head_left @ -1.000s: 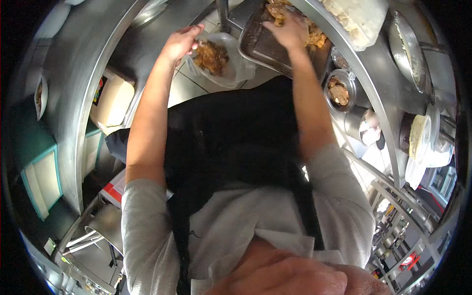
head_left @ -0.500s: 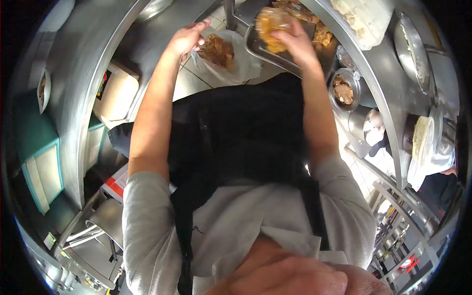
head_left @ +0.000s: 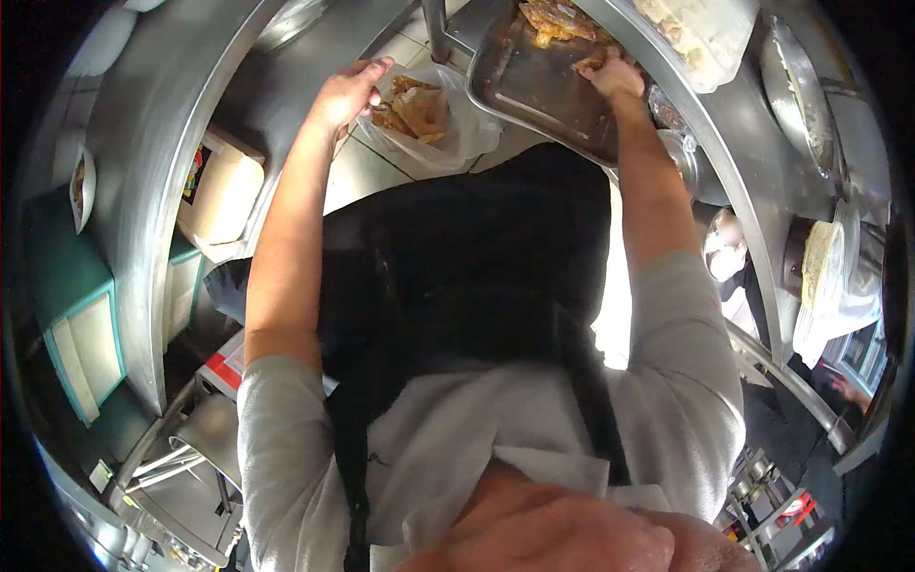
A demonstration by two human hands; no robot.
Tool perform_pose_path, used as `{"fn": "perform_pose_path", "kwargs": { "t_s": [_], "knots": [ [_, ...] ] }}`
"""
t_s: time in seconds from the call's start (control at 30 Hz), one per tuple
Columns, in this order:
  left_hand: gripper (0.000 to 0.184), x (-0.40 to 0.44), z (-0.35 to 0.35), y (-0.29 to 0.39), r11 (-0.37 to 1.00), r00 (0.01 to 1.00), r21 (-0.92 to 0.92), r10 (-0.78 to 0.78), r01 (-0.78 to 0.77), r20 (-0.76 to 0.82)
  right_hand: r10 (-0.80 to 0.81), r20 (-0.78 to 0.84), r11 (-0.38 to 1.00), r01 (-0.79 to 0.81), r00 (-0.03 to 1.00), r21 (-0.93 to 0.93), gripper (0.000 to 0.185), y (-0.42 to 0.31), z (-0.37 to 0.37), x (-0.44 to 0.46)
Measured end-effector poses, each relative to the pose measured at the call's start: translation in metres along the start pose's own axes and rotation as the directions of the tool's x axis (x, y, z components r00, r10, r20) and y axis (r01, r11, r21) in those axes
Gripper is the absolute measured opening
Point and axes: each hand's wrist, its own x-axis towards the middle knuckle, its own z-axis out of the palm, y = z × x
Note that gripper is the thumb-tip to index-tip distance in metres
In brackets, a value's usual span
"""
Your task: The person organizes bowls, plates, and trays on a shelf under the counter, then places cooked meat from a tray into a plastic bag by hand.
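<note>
My left hand (head_left: 353, 95) is closed on the edge of a thin, translucent plastic bag (head_left: 474, 133), which hangs with its mouth facing up. Brown and orange food pieces (head_left: 412, 116) show inside it. At the right side of a metal tray (head_left: 534, 88), my right hand (head_left: 618, 76) has its fingers curled over a browned piece of food (head_left: 591, 64); part of that piece is hidden by the fingers. Near the tray's far edge lies orange-brown food in clear wrap (head_left: 562, 23).
A steel shelf edge (head_left: 710, 143) curves past my right arm, with a white tub (head_left: 701, 38) on it. To the left are a metal counter (head_left: 181, 124) and a beige box (head_left: 224, 195). Another person (head_left: 726, 248) is partly visible beyond the shelf.
My right hand no longer holds the orange wrapped packet and has moved right across the tray to a browned piece. The bag's visible contents look different. My left hand stays at the bag.
</note>
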Motion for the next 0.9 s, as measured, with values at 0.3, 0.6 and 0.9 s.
{"fn": "perform_pose_path", "kwargs": {
  "t_s": [0.3,0.6,0.9],
  "knots": [
    [0.045,0.01,-0.002,0.005,0.998,0.998,0.016,-0.058,0.058,0.003,-0.038,0.022,0.488,0.0,0.999,0.873,0.023,0.005,0.049,-0.05],
    [0.048,0.014,0.003,0.01,0.997,0.997,-0.033,-0.071,0.071,-0.008,-0.526,0.048,-0.111,-0.124,0.849,0.986,0.034,-0.138,-0.06,-0.149],
    [0.05,0.018,0.002,0.003,0.999,0.999,0.028,-0.045,0.045,-0.001,-0.627,0.255,0.733,0.668,0.736,-0.127,0.054,-0.12,0.025,-0.121]
  ]
}}
